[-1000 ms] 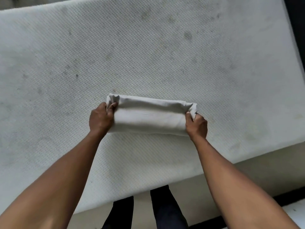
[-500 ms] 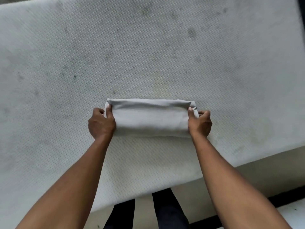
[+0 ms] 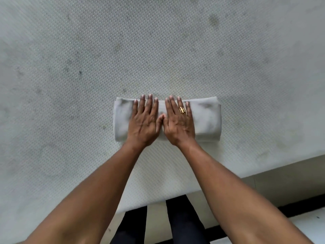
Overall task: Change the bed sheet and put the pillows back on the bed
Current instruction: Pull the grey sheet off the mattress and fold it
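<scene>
Head view: pressing left hand (image 3: 143, 124) and right hand (image 3: 179, 125), fingers (image 3: 149, 104) straight, loosely together, onto folded sheet (image 3: 207, 118) lying beneath them on mattress (image 3: 88, 67); soft, light, probably best gripping ends outside fingers.

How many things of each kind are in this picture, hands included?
folded sheet: 1
mattress: 1
hands, left hand and right hand, flat on the sheet: 2
gold ring: 1
Total: 5
</scene>
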### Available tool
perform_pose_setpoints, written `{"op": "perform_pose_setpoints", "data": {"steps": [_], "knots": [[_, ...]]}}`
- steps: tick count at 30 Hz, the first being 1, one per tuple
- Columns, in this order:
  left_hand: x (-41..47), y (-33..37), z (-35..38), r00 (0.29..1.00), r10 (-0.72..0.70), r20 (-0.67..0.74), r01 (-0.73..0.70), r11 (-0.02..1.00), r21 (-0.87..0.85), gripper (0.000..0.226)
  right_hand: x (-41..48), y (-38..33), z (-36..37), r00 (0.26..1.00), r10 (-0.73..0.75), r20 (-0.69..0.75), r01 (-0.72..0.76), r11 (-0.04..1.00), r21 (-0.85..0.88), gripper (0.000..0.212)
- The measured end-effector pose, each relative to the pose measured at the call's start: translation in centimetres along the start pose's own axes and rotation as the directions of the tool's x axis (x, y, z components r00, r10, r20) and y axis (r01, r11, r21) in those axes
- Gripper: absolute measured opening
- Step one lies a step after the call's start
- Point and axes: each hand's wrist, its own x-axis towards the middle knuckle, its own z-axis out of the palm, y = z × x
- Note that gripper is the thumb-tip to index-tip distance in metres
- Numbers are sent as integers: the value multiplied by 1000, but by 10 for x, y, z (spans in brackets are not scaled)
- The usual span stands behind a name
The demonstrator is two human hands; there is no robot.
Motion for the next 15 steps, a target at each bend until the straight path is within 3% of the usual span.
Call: {"op": "perform_pose_setpoints", "data": {"steps": [6,11,15], "knots": [[-1,-23,-10,997,74,1,-73,996,52,69,0,25,-7,992,-115,49,117,992,-37,70],[0,-82,-4,994,-112,-17,112,994,-17,67,-5,107,-8,985,174,-19,-174,985,-3,68],[4,-86,20,991,-105,-78,100,993,-63,67,-4,118,8,984,150,-90,-144,987,72,63]]}}
